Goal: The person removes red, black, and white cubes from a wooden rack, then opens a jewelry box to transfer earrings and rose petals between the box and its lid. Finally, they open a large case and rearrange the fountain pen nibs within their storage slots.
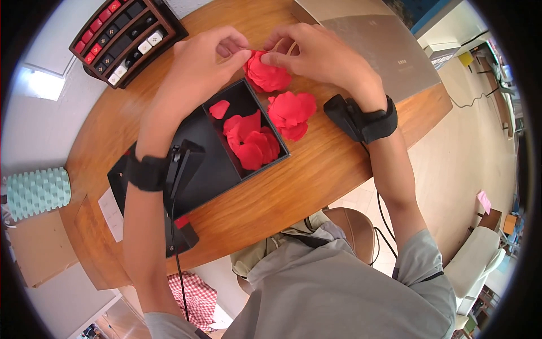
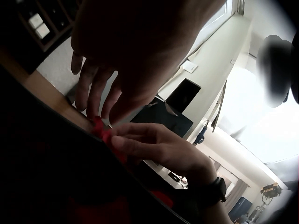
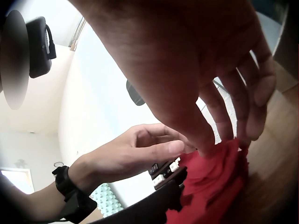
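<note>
A red artificial flower (image 1: pixel 266 74) with layered petals is between my two hands, beyond the box. My left hand (image 1: pixel 209 56) pinches its left edge with thumb and fingertips. From the other side my right hand (image 1: pixel 324 56) grips its upper edge, thumb in front of the petals. The right wrist view has the flower's petals (image 3: pixel 212 179) large beneath the right fingertips. A second red flower (image 1: pixel 292 113) lies on the table just nearer. In the black box (image 1: pixel 268 160) sit more red petals (image 1: pixel 248 141) and one loose petal (image 1: pixel 219 109).
The box's flat black part (image 1: pixel 195 164) lies under my left forearm on the wooden table (image 1: pixel 316 164). A rack of small red, black and white keycaps (image 1: pixel 121 42) stands far left. At the back right is a large flat brown box (image 1: pixel 384 56).
</note>
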Tool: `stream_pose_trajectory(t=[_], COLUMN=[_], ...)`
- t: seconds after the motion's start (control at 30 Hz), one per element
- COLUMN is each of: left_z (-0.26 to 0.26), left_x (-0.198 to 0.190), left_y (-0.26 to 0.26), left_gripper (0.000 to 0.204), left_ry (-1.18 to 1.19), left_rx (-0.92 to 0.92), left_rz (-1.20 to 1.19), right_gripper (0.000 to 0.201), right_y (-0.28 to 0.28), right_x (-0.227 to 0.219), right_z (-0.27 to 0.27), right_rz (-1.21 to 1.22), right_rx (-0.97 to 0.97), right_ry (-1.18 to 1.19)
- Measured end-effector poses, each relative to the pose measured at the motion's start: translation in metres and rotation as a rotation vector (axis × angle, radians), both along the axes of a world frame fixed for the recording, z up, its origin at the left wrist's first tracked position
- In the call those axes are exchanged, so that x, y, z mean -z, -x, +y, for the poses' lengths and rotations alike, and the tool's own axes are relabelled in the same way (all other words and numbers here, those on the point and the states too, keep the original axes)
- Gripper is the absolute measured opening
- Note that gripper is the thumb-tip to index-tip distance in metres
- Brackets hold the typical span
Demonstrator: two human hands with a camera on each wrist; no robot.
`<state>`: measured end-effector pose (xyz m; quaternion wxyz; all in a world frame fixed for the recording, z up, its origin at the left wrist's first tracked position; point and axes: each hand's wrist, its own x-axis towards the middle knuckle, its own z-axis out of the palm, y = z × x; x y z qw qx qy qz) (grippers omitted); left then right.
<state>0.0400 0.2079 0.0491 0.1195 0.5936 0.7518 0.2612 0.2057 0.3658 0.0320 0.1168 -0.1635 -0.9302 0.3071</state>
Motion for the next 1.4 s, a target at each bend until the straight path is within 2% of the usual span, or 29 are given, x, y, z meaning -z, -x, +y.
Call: stream_pose_trajectory(t=[0.07,0.13,0.27,0.33,0.37,0.43,0.47,0.53,0.57,0.63,0.7,0.8,0.9,1.0,1.2,1.4], left_z=[-0.016,-0.033,-0.070,-0.085,-0.089,-0.096,-0.099,-0.101,-0.103,-0.105,-0.107,-0.108,-0.107,-0.108,-0.108,-0.108], left_x=[0.000,0.002,-0.009,-0.021,-0.019,-0.010,-0.007,-0.001,0.002,0.008,0.015,0.020,0.023,0.027,0.025,0.026], left_y=[-0.001,0.000,-0.002,-0.004,-0.002,0.001,0.004,0.010,0.011,0.015,0.017,0.019,0.019,0.021,0.020,0.020], left_gripper=[0.026,0.021,0.019,0.020,0.020,0.021,0.021,0.022,0.022,0.022,0.022,0.022,0.022,0.023,0.025,0.026], left_ry=[-0.063,-0.235,-0.228,-0.111,-0.117,-0.199,-0.205,-0.085,-0.089,-0.128,-0.141,-0.151,-0.148,-0.131,-0.110,-0.108], left_rx=[-0.042,-0.057,-0.074,-0.168,-0.180,-0.121,-0.130,-0.033,-0.039,-0.032,-0.062,-0.094,-0.093,-0.083,-0.079,-0.084], left_rz=[-0.039,0.018,-0.091,-0.229,-0.230,-0.518,-0.519,-0.545,-0.547,-0.619,-0.608,-0.609,-0.652,-0.713,-0.717,-0.691], right_gripper=[0.043,0.039,0.034,0.027,0.027,0.022,0.019,0.017,0.015,0.018,0.019,0.019,0.013,0.014,0.021,0.020], right_y=[0.001,0.003,0.008,0.007,0.008,0.008,0.007,0.005,0.004,0.002,0.000,0.001,0.004,0.011,0.014,0.017], right_x=[-0.001,0.002,0.004,-0.004,-0.005,-0.004,-0.003,0.000,0.002,0.007,0.007,0.007,0.006,0.012,0.018,0.023], right_z=[-0.002,-0.003,-0.008,-0.023,-0.030,-0.045,-0.055,-0.070,-0.077,-0.085,-0.091,-0.090,-0.094,-0.095,-0.093,-0.093], right_rz=[-0.026,0.040,0.228,0.417,0.417,0.469,0.450,0.385,0.325,0.288,0.261,0.250,0.154,0.179,0.318,0.278], right_rx=[-0.004,0.026,0.055,-0.092,-0.106,-0.305,-0.309,-0.305,-0.290,-0.287,-0.197,-0.189,-0.216,-0.293,-0.319,-0.306], right_ry=[0.003,0.003,-0.130,-0.162,-0.163,-0.188,-0.229,-0.321,-0.411,-0.432,-0.418,-0.388,-0.262,-0.217,-0.243,-0.259])
